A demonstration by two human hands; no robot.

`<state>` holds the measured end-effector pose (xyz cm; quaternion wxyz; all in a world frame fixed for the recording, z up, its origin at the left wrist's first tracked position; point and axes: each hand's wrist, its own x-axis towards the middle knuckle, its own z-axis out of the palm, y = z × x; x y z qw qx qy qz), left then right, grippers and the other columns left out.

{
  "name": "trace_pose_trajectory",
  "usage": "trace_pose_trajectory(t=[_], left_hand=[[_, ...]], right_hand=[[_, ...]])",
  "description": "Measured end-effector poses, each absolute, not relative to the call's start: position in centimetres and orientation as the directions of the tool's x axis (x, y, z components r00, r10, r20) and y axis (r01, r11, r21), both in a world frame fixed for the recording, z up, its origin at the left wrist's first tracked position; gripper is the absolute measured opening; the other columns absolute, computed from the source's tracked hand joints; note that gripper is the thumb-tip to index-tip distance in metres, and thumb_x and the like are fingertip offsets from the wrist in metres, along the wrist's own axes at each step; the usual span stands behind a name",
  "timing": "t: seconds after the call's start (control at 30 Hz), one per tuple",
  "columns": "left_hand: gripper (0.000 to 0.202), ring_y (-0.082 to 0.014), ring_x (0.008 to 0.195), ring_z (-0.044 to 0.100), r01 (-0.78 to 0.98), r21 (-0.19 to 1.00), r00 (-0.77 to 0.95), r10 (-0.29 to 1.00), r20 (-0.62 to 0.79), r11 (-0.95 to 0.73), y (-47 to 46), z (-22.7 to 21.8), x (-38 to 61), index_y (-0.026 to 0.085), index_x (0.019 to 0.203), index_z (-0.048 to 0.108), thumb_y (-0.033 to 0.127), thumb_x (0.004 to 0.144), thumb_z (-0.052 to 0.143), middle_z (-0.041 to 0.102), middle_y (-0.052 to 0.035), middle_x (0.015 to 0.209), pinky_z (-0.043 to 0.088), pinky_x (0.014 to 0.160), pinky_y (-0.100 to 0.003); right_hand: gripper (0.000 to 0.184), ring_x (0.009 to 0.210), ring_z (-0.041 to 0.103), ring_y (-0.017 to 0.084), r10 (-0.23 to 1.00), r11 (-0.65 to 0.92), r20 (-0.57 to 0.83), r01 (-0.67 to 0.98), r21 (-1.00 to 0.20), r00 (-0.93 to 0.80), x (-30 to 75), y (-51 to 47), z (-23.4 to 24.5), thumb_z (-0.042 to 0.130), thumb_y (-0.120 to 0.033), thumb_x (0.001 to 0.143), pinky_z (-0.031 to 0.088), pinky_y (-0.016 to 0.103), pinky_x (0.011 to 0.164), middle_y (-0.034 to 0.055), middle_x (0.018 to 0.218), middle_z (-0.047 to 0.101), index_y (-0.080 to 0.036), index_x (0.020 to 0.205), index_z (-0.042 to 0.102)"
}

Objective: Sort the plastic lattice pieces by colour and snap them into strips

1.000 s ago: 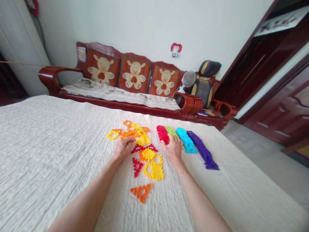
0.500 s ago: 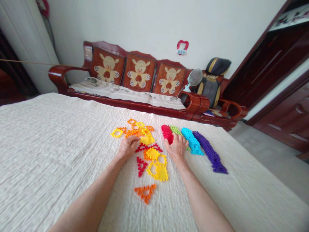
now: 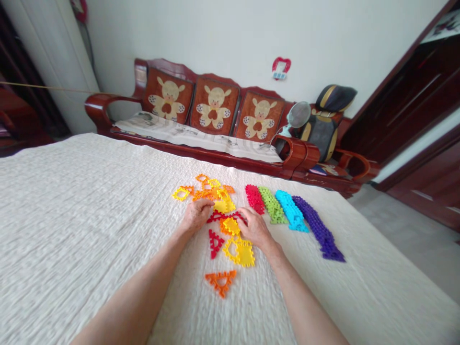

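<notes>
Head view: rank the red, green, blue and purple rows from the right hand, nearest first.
1. Red row: just beyond the right hand.
2. Green row: right of red.
3. Blue row: right of green.
4. Purple row: rightmost of the four.

White textured cloth (image 3: 86, 230) bears loose plastic pieces (image 3: 231, 226) and four coloured rows (image 3: 292, 211).

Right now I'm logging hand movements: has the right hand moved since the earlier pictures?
Yes: the right hand has moved left, farther from the unmoved blue row, over to a yellow piece.
</notes>
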<state>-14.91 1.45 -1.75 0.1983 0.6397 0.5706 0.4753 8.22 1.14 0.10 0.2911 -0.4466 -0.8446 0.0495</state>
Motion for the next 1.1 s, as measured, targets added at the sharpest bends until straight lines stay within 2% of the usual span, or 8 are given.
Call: trace_pose_trajectory(t=[0.2, 0.4, 0.6, 0.73, 0.9, 1.1], left_hand=[[0.026, -0.0177, 0.076, 0.067, 0.538, 0.8, -0.106, 0.921, 0.376, -0.265, 1.5, -1.8, -14.9, 0.02, 0.086, 0.074, 0.023, 0.079, 0.049, 0.075, -0.0026, 0.083, 0.053, 0.076, -0.029], [0.027, -0.0168, 0.076, 0.067, 0.542, 0.79, -0.078, 0.919, 0.388, -0.288, 1.4, -1.5, -15.0, 0.019, 0.085, 0.074, 0.024, 0.077, 0.048, 0.075, -0.0024, 0.084, 0.054, 0.075, -0.027], [0.029, -0.0162, 0.073, 0.067, 0.52, 0.799, -0.083, 0.912, 0.401, -0.304, 1.4, -1.6, -14.8, 0.019, 0.084, 0.074, 0.028, 0.078, 0.047, 0.075, -0.0015, 0.081, 0.054, 0.073, -0.027], [0.029, -0.0165, 0.069, 0.066, 0.546, 0.784, -0.088, 0.911, 0.403, -0.295, 1.5, -1.8, -14.8, 0.019, 0.083, 0.074, 0.03, 0.078, 0.048, 0.074, -0.0018, 0.077, 0.054, 0.068, -0.027], [0.027, -0.0173, 0.067, 0.066, 0.571, 0.767, -0.075, 0.911, 0.404, -0.293, 1.4, -1.7, -14.9, 0.018, 0.085, 0.074, 0.029, 0.078, 0.05, 0.073, -0.0025, 0.075, 0.053, 0.064, -0.027], [0.025, -0.018, 0.068, 0.066, 0.575, 0.761, -0.067, 0.91, 0.41, -0.3, 1.4, -1.8, -14.9, 0.019, 0.085, 0.073, 0.027, 0.079, 0.05, 0.073, -0.0025, 0.076, 0.053, 0.066, -0.029]], right_hand=[[0.037, 0.102, 0.063, 0.019, 0.829, 0.557, 0.365, 0.691, -0.461, -0.424, 8.5, 2.3, -0.6, 0.047, -0.01, 0.08, 0.05, 0.036, 0.09, 0.0074, 0.111, 0.067, -0.021, 0.112, 0.062], [0.042, 0.112, 0.058, 0.021, 0.785, 0.617, 0.369, 0.687, -0.384, -0.498, 8.3, 2.0, 0.0, 0.055, -0.012, 0.076, 0.046, 0.039, 0.098, 0.0087, 0.12, 0.063, -0.022, 0.117, 0.061], [0.035, 0.104, 0.059, 0.019, 0.8, 0.596, 0.361, 0.705, -0.385, -0.479, 7.6, 1.6, 0.1, 0.053, -0.009, 0.078, 0.047, 0.035, 0.094, 0.009, 0.11, 0.065, -0.019, 0.11, 0.063], [0.036, 0.103, 0.06, 0.02, 0.791, 0.589, 0.468, 0.698, -0.408, -0.395, 8.0, 2.0, 0.4, 0.055, -0.014, 0.077, 0.048, 0.035, 0.092, 0.0072, 0.109, 0.065, -0.021, 0.111, 0.062], [0.036, 0.11, 0.057, 0.023, 0.732, 0.527, 0.648, 0.778, -0.343, -0.21, 11.0, 3.0, 0.9, 0.053, -0.02, 0.081, 0.044, 0.039, 0.098, 0.0101, 0.115, 0.064, -0.019, 0.116, 0.06], [0.035, 0.108, 0.056, 0.026, 0.723, 0.457, 0.656, 0.862, -0.22, -0.216, 13.9, 3.2, 0.4, 0.053, -0.022, 0.081, 0.039, 0.043, 0.097, 0.0095, 0.114, 0.067, -0.018, 0.115, 0.061]])
